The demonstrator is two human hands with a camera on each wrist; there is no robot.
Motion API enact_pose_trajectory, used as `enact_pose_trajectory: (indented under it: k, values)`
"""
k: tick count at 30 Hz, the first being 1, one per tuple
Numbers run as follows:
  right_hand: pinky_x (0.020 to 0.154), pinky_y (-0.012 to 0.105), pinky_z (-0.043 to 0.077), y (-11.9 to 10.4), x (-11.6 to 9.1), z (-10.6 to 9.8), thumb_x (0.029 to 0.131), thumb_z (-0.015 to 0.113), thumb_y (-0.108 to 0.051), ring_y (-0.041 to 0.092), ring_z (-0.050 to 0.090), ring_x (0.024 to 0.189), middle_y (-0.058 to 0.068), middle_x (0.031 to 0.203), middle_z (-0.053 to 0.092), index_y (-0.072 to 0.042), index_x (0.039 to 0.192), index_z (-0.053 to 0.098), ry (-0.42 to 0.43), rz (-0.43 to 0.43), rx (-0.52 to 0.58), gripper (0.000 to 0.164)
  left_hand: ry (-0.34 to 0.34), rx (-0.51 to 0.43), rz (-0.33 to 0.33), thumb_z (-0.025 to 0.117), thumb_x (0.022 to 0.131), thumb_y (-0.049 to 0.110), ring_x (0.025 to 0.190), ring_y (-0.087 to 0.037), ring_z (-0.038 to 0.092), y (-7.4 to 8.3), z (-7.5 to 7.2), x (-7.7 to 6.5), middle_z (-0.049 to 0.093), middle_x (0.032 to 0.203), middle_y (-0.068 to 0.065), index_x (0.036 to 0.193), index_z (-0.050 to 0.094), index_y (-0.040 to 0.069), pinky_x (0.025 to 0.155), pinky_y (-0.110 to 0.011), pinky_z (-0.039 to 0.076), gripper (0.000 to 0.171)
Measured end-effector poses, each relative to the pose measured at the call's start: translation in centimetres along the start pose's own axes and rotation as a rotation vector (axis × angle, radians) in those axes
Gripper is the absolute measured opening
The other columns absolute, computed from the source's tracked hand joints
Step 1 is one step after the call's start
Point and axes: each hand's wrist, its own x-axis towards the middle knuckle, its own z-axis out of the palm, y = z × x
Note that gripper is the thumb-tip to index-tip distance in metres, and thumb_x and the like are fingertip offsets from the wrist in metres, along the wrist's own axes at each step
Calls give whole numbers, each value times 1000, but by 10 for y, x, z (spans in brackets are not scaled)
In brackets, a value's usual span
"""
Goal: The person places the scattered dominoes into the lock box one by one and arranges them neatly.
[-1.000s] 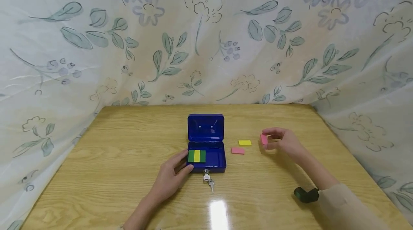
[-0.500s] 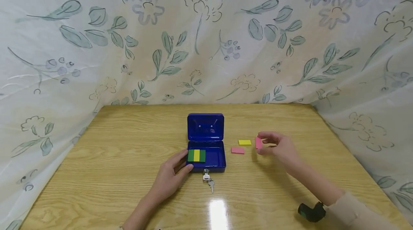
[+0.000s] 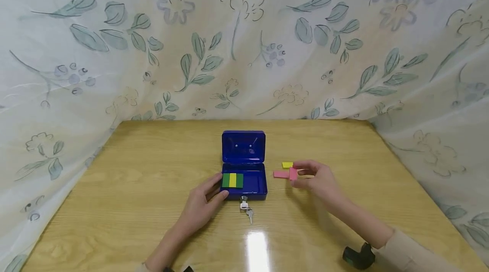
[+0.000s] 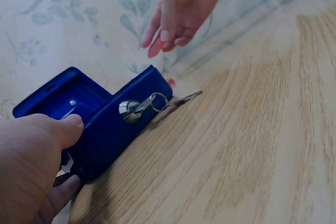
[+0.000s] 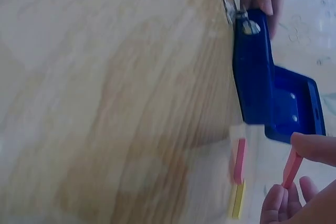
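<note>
A blue metal cash box (image 3: 255, 181) stands on the table with its lid raised. Two green blocks (image 3: 240, 180) with a yellow block (image 3: 232, 180) between them lie side by side in its left part. My left hand (image 3: 200, 203) holds the box's left end, the thumb (image 4: 71, 129) on the front rim. To the right of the box, my right hand (image 3: 318, 180) pinches a pink block (image 3: 293, 173) between thumb and fingers, above the table. Just left of and below it lies another pink block (image 3: 280, 174). A yellow block (image 3: 286, 164) lies behind, partly hidden by the right hand.
Keys (image 3: 250, 213) hang from the lock (image 3: 243, 204) at the box's front and lie toward me. The wooden table (image 3: 133, 170) is backed and flanked by a floral cloth (image 3: 244, 60). A black device (image 3: 359, 256) sits by my right wrist.
My right hand has moved left with the pink block, toward the box, and now partly covers the yellow block on the table. The left hand keeps its hold on the box.
</note>
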Motion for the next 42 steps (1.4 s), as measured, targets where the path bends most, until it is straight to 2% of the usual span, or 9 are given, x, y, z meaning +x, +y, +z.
enact_pose_trajectory:
  k: [5, 12, 16, 25, 28, 35, 37, 42]
  values:
    - [78, 27, 56, -4, -2, 11, 76, 84, -1, 31, 53, 112, 12, 122, 62, 0, 124, 63, -7, -11, 1, 52, -21, 4, 15, 68, 93, 9, 125, -31, 52, -1, -2, 3, 47, 143, -21, 142, 47, -4, 98, -30, 48, 55]
    - [78, 28, 56, -6, -3, 23, 75, 85, -2, 31, 55, 110, 11, 120, 62, -3, 121, 66, -9, -24, 7, 50, -20, 3, 13, 68, 93, 6, 125, -32, 52, 0, -3, 2, 46, 143, -23, 142, 47, -5, 99, -29, 47, 54]
    - [75, 27, 57, -6, -5, 26, 75, 84, -1, 31, 58, 105, 11, 118, 63, -3, 120, 66, 1, -48, 42, 48, -18, -9, 22, 68, 93, 5, 125, -34, 52, 0, -1, 3, 46, 143, -23, 141, 47, -6, 99, -30, 47, 54]
    - [80, 28, 57, -10, -7, 30, 74, 85, 0, 30, 56, 106, 11, 113, 64, -2, 119, 66, -13, -91, 83, 49, -7, -9, 8, 68, 93, 7, 126, -32, 51, 1, 0, 1, 47, 143, -21, 142, 48, -4, 99, -31, 48, 54]
    - [81, 28, 57, -11, -7, 31, 73, 86, 0, 29, 56, 106, 12, 114, 63, -4, 117, 67, -18, -98, 100, 48, -1, -1, 3, 68, 93, 3, 125, -34, 51, 5, 2, 1, 47, 142, -22, 141, 48, -5, 98, -33, 48, 53]
    - [81, 32, 58, -11, -5, 38, 72, 87, 0, 29, 58, 104, 9, 116, 64, -8, 116, 68, -47, -90, 110, 48, -1, -6, 24, 64, 92, -7, 125, -44, 49, 27, 4, -1, 45, 141, -31, 139, 45, -13, 98, -44, 47, 51]
    - [83, 33, 58, -12, -3, 40, 71, 87, -1, 29, 58, 104, 9, 116, 64, -8, 115, 69, -53, -94, 103, 48, 2, -4, 28, 65, 92, -7, 124, -44, 49, 24, 4, -1, 45, 140, -30, 139, 45, -13, 98, -44, 47, 51]
    - [84, 34, 57, -12, 1, 48, 70, 88, -2, 32, 58, 105, 8, 113, 64, -10, 113, 70, -53, -96, 71, 47, 4, -4, 24, 67, 92, 0, 123, -37, 52, 7, 3, 0, 47, 141, -25, 140, 47, -8, 98, -37, 48, 53]
